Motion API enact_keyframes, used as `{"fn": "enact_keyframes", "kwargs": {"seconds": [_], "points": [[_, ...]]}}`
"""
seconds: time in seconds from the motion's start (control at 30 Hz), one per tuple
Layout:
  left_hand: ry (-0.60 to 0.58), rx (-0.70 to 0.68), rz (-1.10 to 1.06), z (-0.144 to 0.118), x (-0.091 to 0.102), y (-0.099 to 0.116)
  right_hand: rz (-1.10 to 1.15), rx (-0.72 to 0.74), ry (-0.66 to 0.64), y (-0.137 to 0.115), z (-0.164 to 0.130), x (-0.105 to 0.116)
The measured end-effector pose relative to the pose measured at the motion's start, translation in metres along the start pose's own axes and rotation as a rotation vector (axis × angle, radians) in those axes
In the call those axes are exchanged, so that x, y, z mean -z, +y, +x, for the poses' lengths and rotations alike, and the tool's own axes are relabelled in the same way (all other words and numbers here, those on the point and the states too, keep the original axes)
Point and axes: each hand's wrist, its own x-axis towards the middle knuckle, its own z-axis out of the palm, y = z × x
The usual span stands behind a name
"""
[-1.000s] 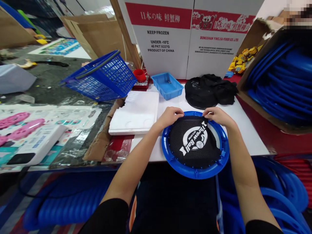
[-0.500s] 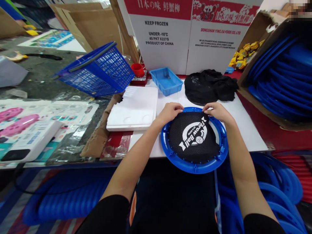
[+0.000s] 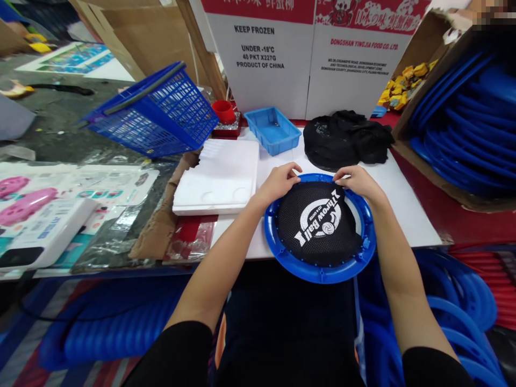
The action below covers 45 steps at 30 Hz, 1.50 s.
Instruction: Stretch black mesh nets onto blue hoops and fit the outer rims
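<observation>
A round blue plastic ring (image 3: 278,248) lies at the near edge of a white table (image 3: 407,215). Across it is stretched a black mesh net (image 3: 318,226) printed "Throw Ball" in white. My left hand (image 3: 279,183) pinches the net's far edge at the ring's upper left. My right hand (image 3: 357,180) pinches the net's far edge at the upper right. A gap of white shows between net and ring on the right side.
A heap of black nets (image 3: 344,140) lies just beyond the ring. A small blue tray (image 3: 273,130), a red cup (image 3: 224,111), a white foam slab (image 3: 220,177) and a tilted blue basket (image 3: 161,115) stand at left. Blue rings fill the box (image 3: 463,113) at right and pile up below.
Both hands have stayed on the net's far edge, working it along the ring's rim. The view has shifted slightly, so everything sits a little lower left.
</observation>
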Motion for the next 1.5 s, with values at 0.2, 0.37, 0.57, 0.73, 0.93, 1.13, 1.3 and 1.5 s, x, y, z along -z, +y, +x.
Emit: {"fn": "enact_keyframes", "kwargs": {"seconds": [0.2, 0.37, 0.57, 0.73, 0.93, 1.13, 1.3, 1.5], "points": [[0.053, -0.054, 0.018, 0.002, -0.005, -0.004, -0.161, 0.025, 0.034, -0.011, -0.005, 0.0], [0.059, -0.056, -0.004, 0.002, -0.006, -0.003, -0.193, 0.017, -0.005, -0.012, -0.006, 0.001], [-0.064, 0.063, -0.12, 0.016, -0.002, -0.01, -0.327, 0.058, 0.06, -0.012, -0.008, -0.008], [-0.036, 0.066, -0.209, 0.018, -0.005, -0.01, -0.308, 0.073, 0.034, -0.004, -0.004, -0.004], [0.018, 0.045, -0.115, 0.012, -0.009, -0.006, -0.328, 0.071, -0.02, -0.003, -0.001, -0.001], [0.016, -0.018, -0.067, 0.008, -0.006, 0.004, -0.321, 0.061, -0.007, 0.0, 0.0, 0.0], [-0.186, -0.109, 0.025, -0.002, 0.011, 0.011, -0.262, 0.06, -0.023, 0.0, 0.0, 0.001], [-0.157, -0.204, 0.25, -0.009, 0.013, 0.009, -0.241, 0.087, -0.051, -0.001, 0.0, 0.002]]}}
